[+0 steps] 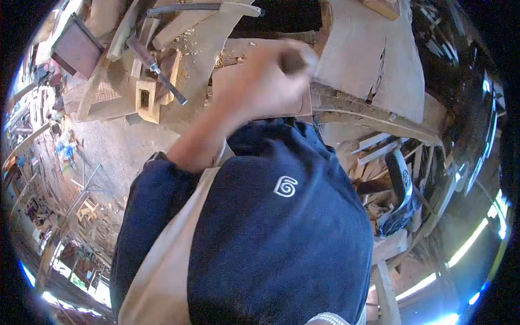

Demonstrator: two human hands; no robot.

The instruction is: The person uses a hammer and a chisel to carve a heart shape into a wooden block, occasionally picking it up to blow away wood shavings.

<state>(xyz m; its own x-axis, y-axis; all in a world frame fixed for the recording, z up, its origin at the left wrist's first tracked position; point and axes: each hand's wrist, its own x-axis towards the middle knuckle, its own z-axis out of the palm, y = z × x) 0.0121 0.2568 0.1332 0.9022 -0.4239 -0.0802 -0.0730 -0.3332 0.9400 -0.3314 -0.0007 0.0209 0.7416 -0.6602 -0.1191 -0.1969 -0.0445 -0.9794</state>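
Observation:
My left hand (284, 73) is smeared by motion, raised above the bench near my waist. Its fingers look curled round, and a dark brown spot shows within the grip; what that is I cannot make out. Below the hand is a flat pale board (230, 81) on the bench. To the left, a chisel (157, 70) with a brown handle and metal blade rests across pieces of wood. Under and beside it stands a wooden block (147, 103) with a rectangular hole cut in its end. My right hand is out of view.
A long tool with a dark handle (184, 8) lies at the top among timber and shavings. A wide cracked slab (374, 59) lies at right on the bench. A pinkish-brown box (78, 46) is at upper left. Scrap wood (379, 203) is piled below right.

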